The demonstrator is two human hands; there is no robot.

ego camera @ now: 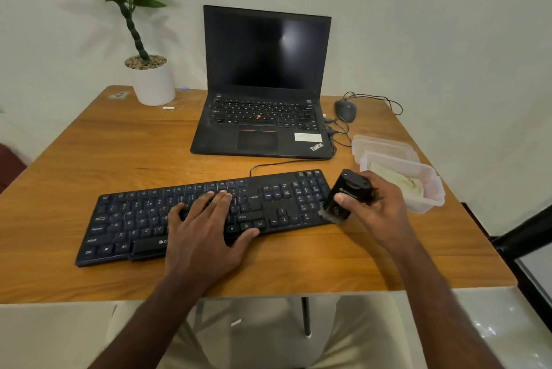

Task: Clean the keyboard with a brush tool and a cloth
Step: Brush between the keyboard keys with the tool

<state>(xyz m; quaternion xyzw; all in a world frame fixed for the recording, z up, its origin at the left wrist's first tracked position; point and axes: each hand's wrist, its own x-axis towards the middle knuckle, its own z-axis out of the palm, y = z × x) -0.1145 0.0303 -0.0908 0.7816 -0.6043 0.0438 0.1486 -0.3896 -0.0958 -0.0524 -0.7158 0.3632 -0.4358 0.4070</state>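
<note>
**A:** Nearest to us, the left hand (206,228) lay flat on the middle of the keyboard (191,213), fingers straight and spread over the keys, thumb hooked along the front edge. It was pinning the board, not gripping it.

**B:** And the right hand (373,204)?

**A:** It was curled round the brush tool (343,195), a stubby black block with the bristles pointing down, touching or just above the keyboard's right end by the number pad. I couldn't tell which.

**B:** So which way did the work lie?

**A:** The keyboard's long axis ran left to right across the tabletop (298,264), slightly tilted, its left end nearer the person. From the brush, almost all of the keys stretched away to the left. I judged the sweep would have to travel leftward along that axis, straight toward the holding hand, which would need to shift out of the way.

**B:** The cloth?

**A:** Just beyond the right hand, a pale cloth (397,180) sat in a clear plastic container (430,189), untouched, closer to the right hand than the left.

**B:** Farther back?

**A:** An open laptop (263,85), screen dark, a wired mouse (345,110) to its right, and a potted plant (149,79) at the far left corner.
</note>
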